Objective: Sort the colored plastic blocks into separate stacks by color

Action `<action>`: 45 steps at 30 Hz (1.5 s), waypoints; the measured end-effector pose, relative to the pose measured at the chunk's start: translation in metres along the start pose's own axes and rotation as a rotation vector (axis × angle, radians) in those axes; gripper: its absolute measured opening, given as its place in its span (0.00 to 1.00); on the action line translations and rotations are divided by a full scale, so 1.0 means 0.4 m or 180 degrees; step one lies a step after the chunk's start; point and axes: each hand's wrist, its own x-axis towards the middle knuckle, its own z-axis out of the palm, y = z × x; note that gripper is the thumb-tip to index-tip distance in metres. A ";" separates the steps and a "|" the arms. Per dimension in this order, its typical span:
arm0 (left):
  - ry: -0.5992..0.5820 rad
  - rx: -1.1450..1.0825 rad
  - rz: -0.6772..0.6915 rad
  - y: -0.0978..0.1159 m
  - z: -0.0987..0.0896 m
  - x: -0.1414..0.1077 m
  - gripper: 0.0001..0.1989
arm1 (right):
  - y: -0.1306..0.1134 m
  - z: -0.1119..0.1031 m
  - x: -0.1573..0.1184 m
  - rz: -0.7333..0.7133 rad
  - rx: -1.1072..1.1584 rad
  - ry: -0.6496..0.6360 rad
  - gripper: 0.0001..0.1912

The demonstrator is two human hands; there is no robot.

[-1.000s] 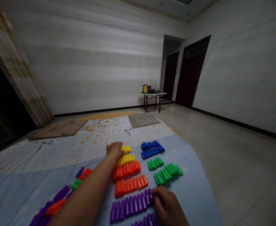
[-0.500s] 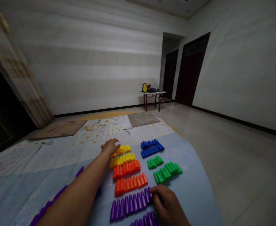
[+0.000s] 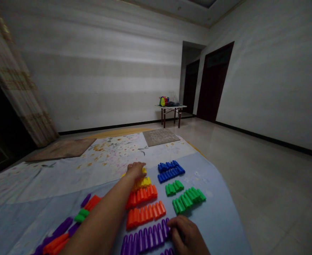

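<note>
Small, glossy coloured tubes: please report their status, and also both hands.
Left hand over glossy yellow tubes, grip hidden. Right hand at right end of glossy purple tube row. Bare left forearm partly blocks the view.

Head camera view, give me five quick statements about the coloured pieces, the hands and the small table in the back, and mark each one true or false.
1. The left hand is at the yellow pieces. True.
2. The right hand is beside one end of the long purple row. True.
3. The blue pieces lie nearer the person than the green pieces. False: the blue ones lie farther away.
4. The orange rows lie between the yellow pieces and the long purple row. True.
5. The small table in the background has nothing on it. False: a multicoloured item stands there.
</note>
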 end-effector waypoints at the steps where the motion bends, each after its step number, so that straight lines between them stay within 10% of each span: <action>1: -0.0044 0.0015 0.0001 0.000 0.001 0.002 0.23 | 0.000 0.000 0.000 0.0000 0.0000 -0.0006 0.10; 19: 0.0059 -0.0630 -0.0423 -0.058 0.001 -0.010 0.27 | -0.001 -0.005 -0.003 0.0033 0.0103 -0.0040 0.11; 25: 0.0625 -0.1203 -0.0476 -0.079 -0.050 -0.043 0.24 | -0.018 -0.014 -0.005 0.0117 0.0159 0.0048 0.11; 31: 0.1343 -0.1718 -0.0387 -0.182 -0.119 -0.273 0.27 | -0.019 -0.028 -0.013 0.0105 0.0233 0.0101 0.11; 38: 0.1133 -0.1619 -0.0518 -0.246 -0.057 -0.631 0.19 | 0.000 -0.032 -0.017 0.0001 0.0055 0.0139 0.12; 45: 0.0934 -0.1027 -0.0332 -0.234 0.003 -0.746 0.16 | 0.003 -0.037 -0.023 -0.0022 -0.0199 0.0206 0.14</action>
